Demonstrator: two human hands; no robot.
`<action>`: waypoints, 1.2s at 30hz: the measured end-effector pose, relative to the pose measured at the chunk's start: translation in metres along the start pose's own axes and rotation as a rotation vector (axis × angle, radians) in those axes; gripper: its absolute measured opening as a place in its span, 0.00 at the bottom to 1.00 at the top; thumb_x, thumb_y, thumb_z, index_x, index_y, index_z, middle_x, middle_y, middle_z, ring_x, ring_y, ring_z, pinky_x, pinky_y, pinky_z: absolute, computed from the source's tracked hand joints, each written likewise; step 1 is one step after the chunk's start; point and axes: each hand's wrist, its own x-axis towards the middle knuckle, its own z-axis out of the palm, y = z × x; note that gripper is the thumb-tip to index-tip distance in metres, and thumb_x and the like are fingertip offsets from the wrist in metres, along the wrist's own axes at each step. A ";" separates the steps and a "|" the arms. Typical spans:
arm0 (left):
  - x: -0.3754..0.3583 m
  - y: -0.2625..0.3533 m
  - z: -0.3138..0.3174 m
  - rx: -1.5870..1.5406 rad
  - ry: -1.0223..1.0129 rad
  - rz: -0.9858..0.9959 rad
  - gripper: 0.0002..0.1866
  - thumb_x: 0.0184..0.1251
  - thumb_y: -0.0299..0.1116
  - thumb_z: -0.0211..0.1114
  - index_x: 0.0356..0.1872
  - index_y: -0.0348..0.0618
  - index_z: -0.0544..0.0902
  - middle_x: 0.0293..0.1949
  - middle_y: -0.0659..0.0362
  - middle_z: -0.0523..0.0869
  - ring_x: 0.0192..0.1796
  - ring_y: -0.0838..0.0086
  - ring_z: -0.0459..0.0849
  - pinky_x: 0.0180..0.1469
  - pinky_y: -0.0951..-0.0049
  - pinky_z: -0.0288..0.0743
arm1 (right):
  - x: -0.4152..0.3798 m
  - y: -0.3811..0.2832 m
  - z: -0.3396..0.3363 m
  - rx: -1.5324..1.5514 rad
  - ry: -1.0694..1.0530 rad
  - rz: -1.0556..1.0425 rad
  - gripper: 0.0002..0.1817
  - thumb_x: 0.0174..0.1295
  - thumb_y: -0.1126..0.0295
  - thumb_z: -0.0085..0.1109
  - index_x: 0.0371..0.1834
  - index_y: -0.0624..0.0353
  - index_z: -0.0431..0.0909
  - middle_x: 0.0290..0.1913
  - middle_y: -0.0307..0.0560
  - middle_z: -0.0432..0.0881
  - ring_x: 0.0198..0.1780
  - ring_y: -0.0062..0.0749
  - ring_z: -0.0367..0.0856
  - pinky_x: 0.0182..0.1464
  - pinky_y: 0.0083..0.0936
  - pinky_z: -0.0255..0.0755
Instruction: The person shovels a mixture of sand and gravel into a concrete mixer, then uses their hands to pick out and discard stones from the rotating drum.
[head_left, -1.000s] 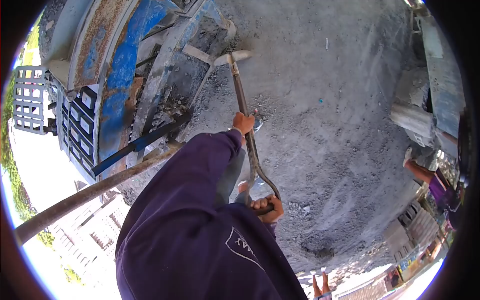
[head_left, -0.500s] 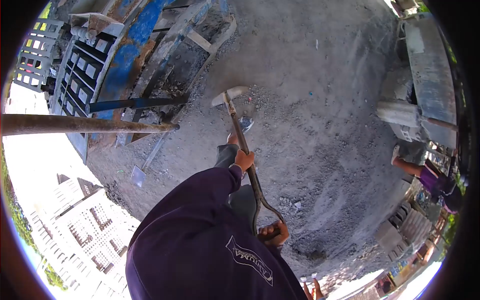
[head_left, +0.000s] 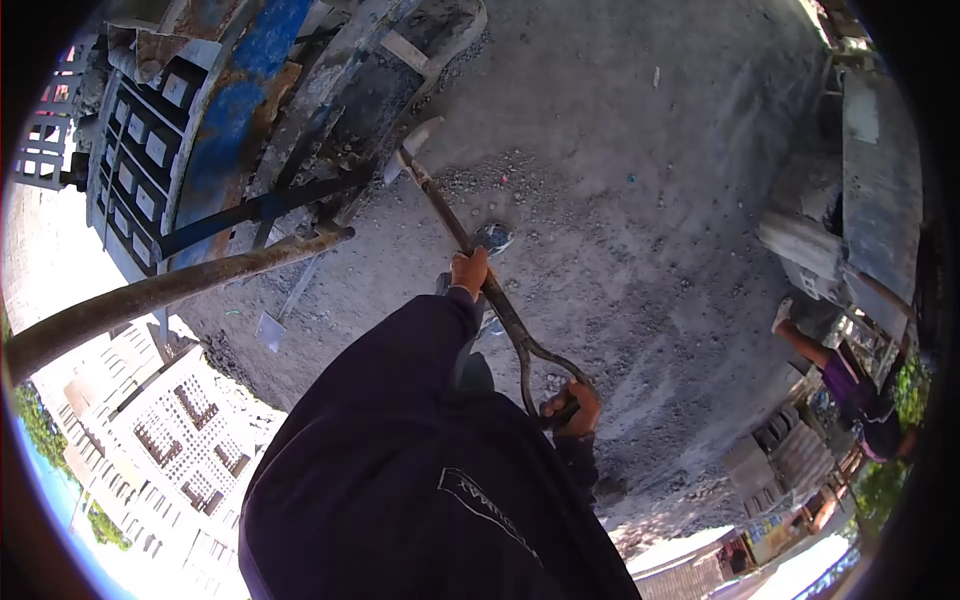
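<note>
I hold a shovel [head_left: 508, 318] slantwise in front of me. My left hand [head_left: 468, 270] is closed around the middle of its shaft. At the near end, my right hand [head_left: 578, 408] grips the crosspiece of the forked handle. The pale, worn blade [head_left: 414, 146] is up against the lower edge of the blue, rusty metal machine [head_left: 232, 130]. Loose grey gravel [head_left: 500, 178] lies on the ground beside the blade. One of my shoes [head_left: 493, 238] shows just right of the shaft.
A thick rusty pole [head_left: 180, 285] and a darker bar [head_left: 260, 212] jut across the left side. Hollow blocks [head_left: 150, 150] sit in the machine, and more blocks [head_left: 190, 430] stand in sunlight below. Another person [head_left: 850, 390] is at the right, near a concrete-stained metal structure [head_left: 880, 180].
The shovel blade has moved left and farther away, from open ground to the machine's edge. Both hands kept their hold; the left moved up and left, the right up and slightly right.
</note>
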 end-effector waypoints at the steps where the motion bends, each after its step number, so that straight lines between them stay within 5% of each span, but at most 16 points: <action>1: -0.013 -0.012 0.006 -0.008 0.008 0.057 0.18 0.65 0.38 0.58 0.24 0.31 0.76 0.16 0.51 0.79 0.15 0.59 0.78 0.21 0.57 0.74 | -0.004 -0.008 -0.001 -0.097 0.031 -0.036 0.12 0.58 0.62 0.56 0.21 0.56 0.72 0.14 0.44 0.70 0.15 0.36 0.70 0.22 0.36 0.69; 6: -0.094 -0.066 0.031 0.109 -0.089 -0.087 0.14 0.68 0.36 0.60 0.35 0.32 0.71 0.18 0.53 0.77 0.15 0.62 0.77 0.21 0.57 0.76 | -0.064 -0.007 -0.094 -0.130 0.153 -0.072 0.15 0.58 0.60 0.56 0.21 0.57 0.70 0.14 0.45 0.69 0.15 0.38 0.70 0.21 0.36 0.69; 8: -0.127 -0.080 0.048 0.047 -0.131 -0.166 0.15 0.66 0.35 0.62 0.38 0.33 0.69 0.20 0.54 0.77 0.17 0.64 0.79 0.21 0.59 0.76 | -0.076 -0.003 -0.148 0.105 -0.158 -0.084 0.09 0.63 0.67 0.56 0.38 0.62 0.77 0.29 0.55 0.80 0.27 0.41 0.81 0.30 0.38 0.78; 9: -0.136 -0.082 0.055 -0.019 -0.157 -0.239 0.18 0.64 0.35 0.64 0.42 0.33 0.68 0.22 0.55 0.77 0.19 0.66 0.81 0.21 0.61 0.76 | -0.086 -0.008 -0.132 0.116 -0.152 -0.098 0.09 0.63 0.67 0.56 0.38 0.62 0.77 0.29 0.55 0.80 0.27 0.41 0.81 0.30 0.38 0.78; 11: -0.146 -0.086 0.070 0.028 -0.192 -0.186 0.18 0.64 0.37 0.65 0.41 0.33 0.68 0.23 0.54 0.78 0.21 0.65 0.82 0.22 0.61 0.77 | -0.107 -0.018 -0.105 0.065 0.218 -0.104 0.12 0.60 0.61 0.59 0.21 0.51 0.73 0.15 0.41 0.70 0.16 0.39 0.70 0.22 0.39 0.68; 15: -0.126 -0.079 0.077 0.200 -0.276 0.001 0.19 0.65 0.39 0.64 0.41 0.33 0.68 0.24 0.52 0.79 0.23 0.65 0.83 0.24 0.60 0.78 | -0.078 0.027 -0.138 0.240 0.125 -0.167 0.11 0.59 0.59 0.58 0.23 0.51 0.75 0.15 0.41 0.71 0.16 0.38 0.71 0.23 0.39 0.68; 20: -0.029 -0.064 0.076 0.765 -0.177 0.230 0.21 0.65 0.40 0.62 0.44 0.28 0.70 0.29 0.46 0.83 0.26 0.59 0.84 0.25 0.56 0.76 | 0.012 0.116 -0.101 0.512 0.026 -0.090 0.11 0.58 0.59 0.57 0.23 0.51 0.74 0.15 0.41 0.71 0.16 0.38 0.71 0.28 0.41 0.69; 24: 0.046 -0.143 0.045 1.937 -0.497 0.813 0.26 0.66 0.44 0.59 0.45 0.24 0.70 0.35 0.42 0.83 0.32 0.52 0.85 0.34 0.48 0.74 | 0.017 0.190 -0.126 0.605 0.044 -0.083 0.10 0.57 0.60 0.58 0.23 0.51 0.73 0.15 0.41 0.70 0.16 0.39 0.70 0.28 0.42 0.69; 25: 0.021 -0.172 0.030 1.958 -0.524 0.803 0.26 0.66 0.44 0.59 0.45 0.24 0.70 0.35 0.42 0.83 0.32 0.52 0.85 0.34 0.48 0.74 | 0.004 0.214 -0.151 0.625 0.066 -0.073 0.10 0.57 0.60 0.58 0.23 0.51 0.73 0.15 0.41 0.70 0.16 0.39 0.70 0.28 0.42 0.69; 27: -0.038 -0.220 0.017 1.279 -0.150 0.470 0.27 0.65 0.45 0.60 0.44 0.22 0.70 0.35 0.42 0.83 0.35 0.53 0.85 0.35 0.53 0.75 | -0.017 0.240 -0.203 0.569 0.190 -0.088 0.10 0.56 0.60 0.58 0.23 0.50 0.73 0.15 0.39 0.71 0.16 0.38 0.70 0.26 0.42 0.69; 30: -0.129 -0.300 -0.015 1.032 -0.258 0.340 0.24 0.61 0.41 0.64 0.43 0.24 0.70 0.34 0.42 0.82 0.36 0.53 0.84 0.36 0.55 0.76 | -0.078 0.270 -0.280 0.637 0.320 -0.047 0.10 0.57 0.61 0.56 0.22 0.51 0.72 0.14 0.40 0.70 0.15 0.38 0.71 0.24 0.42 0.69; 31: -0.163 -0.315 -0.024 0.950 -0.290 0.122 0.23 0.62 0.40 0.64 0.43 0.27 0.70 0.33 0.42 0.82 0.36 0.52 0.84 0.36 0.55 0.76 | -0.107 0.277 -0.300 0.659 0.361 -0.025 0.11 0.57 0.61 0.56 0.21 0.50 0.72 0.13 0.40 0.70 0.15 0.38 0.71 0.23 0.40 0.69; 32: -0.192 -0.345 -0.035 0.983 -0.295 0.209 0.24 0.62 0.41 0.63 0.44 0.27 0.68 0.33 0.42 0.82 0.34 0.52 0.84 0.35 0.55 0.77 | -0.134 0.283 -0.318 0.637 0.415 -0.053 0.11 0.58 0.60 0.56 0.20 0.49 0.72 0.13 0.40 0.71 0.14 0.38 0.70 0.21 0.39 0.68; 36: -0.322 -0.393 -0.052 0.830 -0.500 -0.249 0.27 0.62 0.43 0.63 0.48 0.25 0.66 0.35 0.42 0.82 0.34 0.52 0.85 0.28 0.51 0.81 | -0.244 0.287 -0.386 0.603 0.422 -0.167 0.14 0.63 0.60 0.52 0.20 0.50 0.73 0.13 0.41 0.73 0.11 0.39 0.69 0.18 0.37 0.67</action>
